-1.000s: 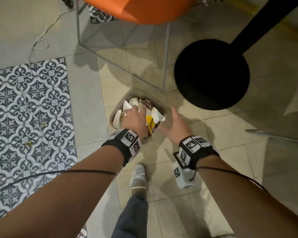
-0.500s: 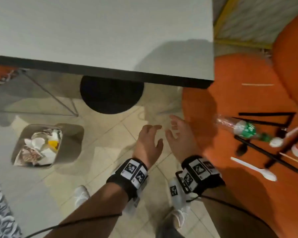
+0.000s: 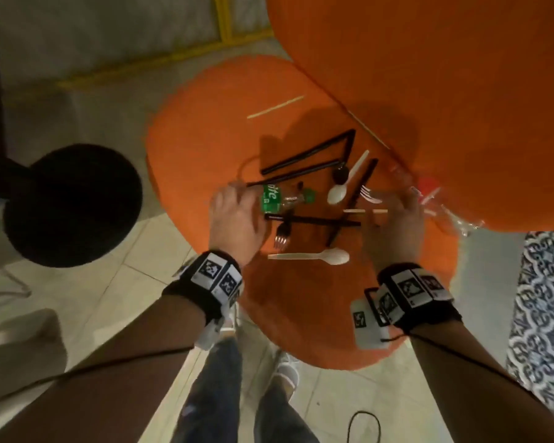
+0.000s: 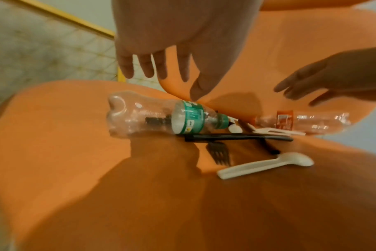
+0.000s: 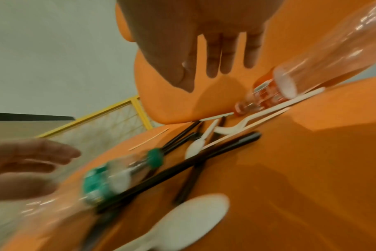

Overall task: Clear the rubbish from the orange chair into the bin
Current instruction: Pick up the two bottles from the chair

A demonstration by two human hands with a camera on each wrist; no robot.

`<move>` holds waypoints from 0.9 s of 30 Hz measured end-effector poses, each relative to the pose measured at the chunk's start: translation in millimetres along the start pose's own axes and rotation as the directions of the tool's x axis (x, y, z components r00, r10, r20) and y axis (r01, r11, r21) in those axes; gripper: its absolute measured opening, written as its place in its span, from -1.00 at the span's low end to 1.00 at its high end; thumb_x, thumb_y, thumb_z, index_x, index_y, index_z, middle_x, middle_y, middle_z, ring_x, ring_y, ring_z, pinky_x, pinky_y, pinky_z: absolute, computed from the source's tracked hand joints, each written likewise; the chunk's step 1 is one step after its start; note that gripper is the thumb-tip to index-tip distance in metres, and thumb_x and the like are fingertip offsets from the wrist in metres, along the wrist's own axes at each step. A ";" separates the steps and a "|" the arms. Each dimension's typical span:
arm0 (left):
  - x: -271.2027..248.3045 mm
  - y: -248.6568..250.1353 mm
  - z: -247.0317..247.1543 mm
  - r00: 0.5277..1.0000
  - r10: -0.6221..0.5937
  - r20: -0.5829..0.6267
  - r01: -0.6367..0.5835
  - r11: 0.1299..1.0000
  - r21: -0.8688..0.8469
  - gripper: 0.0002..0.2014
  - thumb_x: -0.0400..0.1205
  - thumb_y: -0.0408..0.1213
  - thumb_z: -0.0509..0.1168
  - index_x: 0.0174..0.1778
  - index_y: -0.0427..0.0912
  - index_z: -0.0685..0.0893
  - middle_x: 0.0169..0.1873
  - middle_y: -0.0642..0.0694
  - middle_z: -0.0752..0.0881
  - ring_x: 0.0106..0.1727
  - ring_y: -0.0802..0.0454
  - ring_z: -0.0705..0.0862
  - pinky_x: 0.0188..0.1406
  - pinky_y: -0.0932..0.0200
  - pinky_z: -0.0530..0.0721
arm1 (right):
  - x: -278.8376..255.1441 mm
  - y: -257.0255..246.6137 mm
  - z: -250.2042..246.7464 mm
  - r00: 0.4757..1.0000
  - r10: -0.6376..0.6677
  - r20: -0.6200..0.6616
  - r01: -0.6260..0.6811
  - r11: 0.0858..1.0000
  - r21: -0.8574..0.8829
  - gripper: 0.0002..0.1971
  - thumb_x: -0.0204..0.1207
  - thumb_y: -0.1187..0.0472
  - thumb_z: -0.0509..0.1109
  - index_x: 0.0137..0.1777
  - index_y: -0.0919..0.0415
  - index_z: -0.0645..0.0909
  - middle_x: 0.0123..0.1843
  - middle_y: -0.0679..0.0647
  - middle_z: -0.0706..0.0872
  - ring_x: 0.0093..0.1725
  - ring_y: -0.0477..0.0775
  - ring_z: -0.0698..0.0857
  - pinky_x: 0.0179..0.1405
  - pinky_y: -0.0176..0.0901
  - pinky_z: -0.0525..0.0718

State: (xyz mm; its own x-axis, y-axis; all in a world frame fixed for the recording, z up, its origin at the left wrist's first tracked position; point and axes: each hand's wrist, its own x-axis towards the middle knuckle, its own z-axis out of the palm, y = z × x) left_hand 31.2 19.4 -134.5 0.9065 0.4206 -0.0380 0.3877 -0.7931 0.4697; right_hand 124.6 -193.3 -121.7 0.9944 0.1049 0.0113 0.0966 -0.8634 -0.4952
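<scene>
The orange chair (image 3: pixel 199 129) has rubbish scattered on its seat. A clear bottle with a green label (image 3: pixel 274 198) lies on its side at the left. A clear bottle with an orange label (image 4: pixel 301 123) lies by the backrest at the right. Between them are several black straws (image 3: pixel 304 156), a black fork (image 3: pixel 281 235), white spoons (image 3: pixel 311 256), a white fork (image 3: pixel 370 195) and thin wooden sticks (image 3: pixel 275 107). My left hand (image 3: pixel 234 215) hovers open just above the green-label bottle (image 4: pixel 161 117). My right hand (image 3: pixel 394 225) is open over the orange-label bottle (image 5: pixel 290 83). Neither hand holds anything.
A round black table base (image 3: pixel 71 203) stands on the tiled floor left of the chair. A yellow-framed mesh panel (image 3: pixel 205 49) runs behind. Patterned tiles (image 3: pixel 544 314) lie to the right. My legs and shoes (image 3: pixel 237 394) are below the seat. The bin is out of view.
The view has swung from the bin on the floor to the chair seat. Both hands, empty, have moved right and forward to hover over the two bottles.
</scene>
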 end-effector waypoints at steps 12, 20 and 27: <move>50.3 8.5 12.3 0.941 -0.130 0.311 0.007 0.931 0.366 -0.37 0.53 -0.22 0.31 0.53 0.00 0.28 0.37 -0.17 0.48 0.41 -0.25 0.38 0.48 -0.32 0.22 | 70.5 72.2 -19.4 0.932 0.344 0.117 -0.209 0.772 -0.601 -0.37 0.47 0.36 0.19 0.56 0.14 0.18 0.46 0.30 0.36 0.45 0.35 0.36 0.47 0.29 0.29; 15.3 16.4 -5.2 0.986 -0.084 0.142 0.096 0.992 -0.080 -0.33 0.44 -0.19 0.39 0.51 -0.06 0.38 0.18 -0.19 0.58 0.21 -0.25 0.53 0.16 -0.09 0.55 | 27.7 27.9 -18.9 0.989 0.146 -0.006 -0.145 0.974 -0.174 -0.31 0.40 0.15 0.46 0.52 0.11 0.28 0.42 0.21 0.43 0.27 0.36 0.55 0.24 0.31 0.54; -68.5 -39.7 -43.1 0.846 -0.533 0.018 0.480 0.745 -0.464 -0.36 0.48 -0.04 0.43 0.48 0.10 0.35 0.14 0.10 0.65 -0.05 0.12 0.63 -0.02 0.14 0.61 | -67.2 -78.9 55.5 0.974 -0.112 0.195 0.036 0.933 0.358 -0.36 0.32 0.04 0.49 0.42 0.00 0.39 0.27 0.03 0.64 0.20 0.09 0.66 0.16 -0.02 0.66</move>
State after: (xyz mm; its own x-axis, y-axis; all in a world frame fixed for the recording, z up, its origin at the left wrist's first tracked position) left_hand -53.5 41.0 -112.5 0.5632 0.7705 -0.2987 0.6460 -0.1851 0.7406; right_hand 47.8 -104.8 -131.6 0.9500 0.2949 -0.1026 0.1106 -0.6252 -0.7726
